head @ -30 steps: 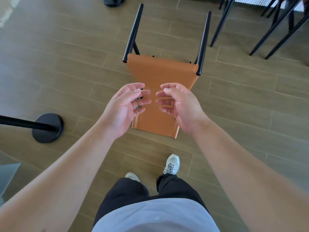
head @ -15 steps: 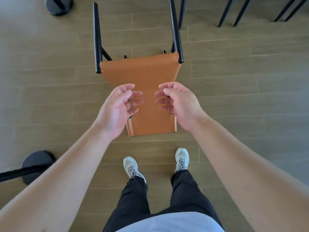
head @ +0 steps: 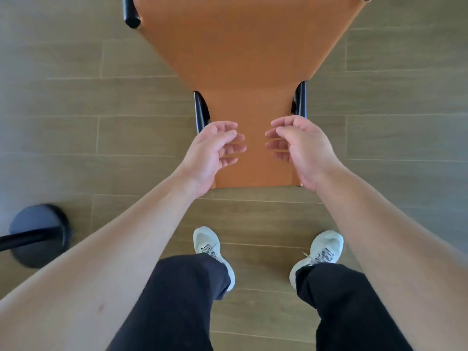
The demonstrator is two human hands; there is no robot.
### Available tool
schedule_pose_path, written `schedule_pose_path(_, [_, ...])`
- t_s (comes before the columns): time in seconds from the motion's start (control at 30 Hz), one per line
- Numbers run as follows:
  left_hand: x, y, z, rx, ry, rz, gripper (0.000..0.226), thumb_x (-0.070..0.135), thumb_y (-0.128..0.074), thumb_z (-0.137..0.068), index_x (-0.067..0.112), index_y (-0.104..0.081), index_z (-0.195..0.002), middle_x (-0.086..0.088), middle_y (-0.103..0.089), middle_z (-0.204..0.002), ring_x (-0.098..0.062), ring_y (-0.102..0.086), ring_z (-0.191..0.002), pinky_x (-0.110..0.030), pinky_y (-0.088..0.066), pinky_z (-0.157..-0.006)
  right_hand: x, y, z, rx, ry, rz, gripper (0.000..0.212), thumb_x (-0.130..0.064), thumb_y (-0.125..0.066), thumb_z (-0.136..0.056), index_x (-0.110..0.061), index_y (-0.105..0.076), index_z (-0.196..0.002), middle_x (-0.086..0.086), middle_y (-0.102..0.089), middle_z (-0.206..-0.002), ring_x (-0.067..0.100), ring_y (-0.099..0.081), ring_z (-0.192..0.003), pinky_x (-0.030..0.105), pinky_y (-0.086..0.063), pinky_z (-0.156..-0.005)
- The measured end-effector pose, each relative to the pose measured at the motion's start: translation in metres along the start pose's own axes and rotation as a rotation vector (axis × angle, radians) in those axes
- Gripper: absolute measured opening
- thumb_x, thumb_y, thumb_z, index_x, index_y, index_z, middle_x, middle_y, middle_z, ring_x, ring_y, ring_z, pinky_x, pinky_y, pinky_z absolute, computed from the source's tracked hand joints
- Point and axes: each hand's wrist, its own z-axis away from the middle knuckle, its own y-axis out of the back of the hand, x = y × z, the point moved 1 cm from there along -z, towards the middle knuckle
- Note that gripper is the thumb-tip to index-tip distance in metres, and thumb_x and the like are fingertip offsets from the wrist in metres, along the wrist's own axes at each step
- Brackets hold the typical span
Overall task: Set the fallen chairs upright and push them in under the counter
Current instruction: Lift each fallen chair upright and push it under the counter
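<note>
From the head camera, looking almost straight down, the fallen chair (head: 250,79) lay on its back on the wood-plank floor (head: 76,97), its tan seat and backrest stretching away from the person's pale sneakers (head: 206,245) toward the top of the frame, where it ran out of view. Both bare forearms reached forward over the near end of the backrest. The left hand (head: 214,150) and the right hand (head: 297,145) hovered over it, palms turned toward each other, fingers loosely curved and spread apart, holding nothing; whether any fingertip brushed the tan surface could not be told. Short black frame tubes (head: 200,111) showed at either side where the backrest narrowed, and a black leg end showed at the upper left. A black round base with a pole (head: 38,234) stood on the floor well to the left. The counter was not in view. The chair looked stiff, with a metal frame under a smooth tan covering that might give a poor grip on its flat face. The top edge of the backrest, or the black tubes beside it, seemed the surest place to hold. It was probably light enough for two hands to tip up, pivoting on its rear legs.
</note>
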Motion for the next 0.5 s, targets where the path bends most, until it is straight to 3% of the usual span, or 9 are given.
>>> schedule_pose_path(0.17, [-0.135, 0.011, -0.096, 0.075, 0.073, 0.017, 0.018, 0.023, -0.054, -0.095, 0.019, -0.061, -0.112, -0.001, -0.071, -0.104, -0.019, -0.071, -0.096, -0.034, -0.051, -0.079, 0.133, 0.003, -0.101, 0.008, -0.059, 0.150, 0.016, -0.020, -0.051, -0.092, -0.027, -0.066, -0.092, 0.000, -0.074, -0.095, 0.013, -0.070, -0.077, 0.028, -0.052, -0.064])
schedule_pose_path(0.3, [-0.231, 0.017, -0.165, 0.134, 0.070, -0.148, 0.017, 0.026, -0.061, -0.090, 0.028, -0.061, -0.107, 0.005, -0.070, -0.102, -0.011, -0.068, -0.095, -0.030, -0.049, -0.078, 0.225, 0.001, -0.168, -0.024, -0.068, 0.408, 0.011, -0.030, -0.054, -0.085, -0.031, -0.063, -0.091, -0.007, -0.068, -0.093, 0.014, -0.067, -0.081, 0.034, -0.055, -0.069])
schedule_pose_path(0.4, [-0.290, 0.023, -0.202, 0.103, 0.037, -0.321, 0.018, 0.029, -0.064, -0.090, 0.031, -0.059, -0.108, 0.010, -0.065, -0.105, -0.005, -0.061, -0.095, -0.019, -0.047, -0.073, 0.276, 0.000, -0.200, -0.083, -0.044, 0.618, 0.017, -0.033, -0.052, -0.087, -0.033, -0.059, -0.103, -0.013, -0.060, -0.093, 0.010, -0.061, -0.077, 0.027, -0.045, -0.059])
schedule_pose_path(0.5, [-0.334, 0.029, -0.227, 0.065, 0.008, -0.497, 0.028, 0.035, -0.062, -0.086, 0.033, -0.054, -0.113, 0.012, -0.059, -0.116, -0.002, -0.057, -0.104, -0.021, -0.045, -0.075, 0.316, 0.001, -0.219, -0.148, -0.017, 0.817, 0.031, -0.033, -0.051, -0.090, -0.030, -0.054, -0.121, -0.009, -0.055, -0.114, 0.016, -0.058, -0.091, 0.031, -0.049, -0.070])
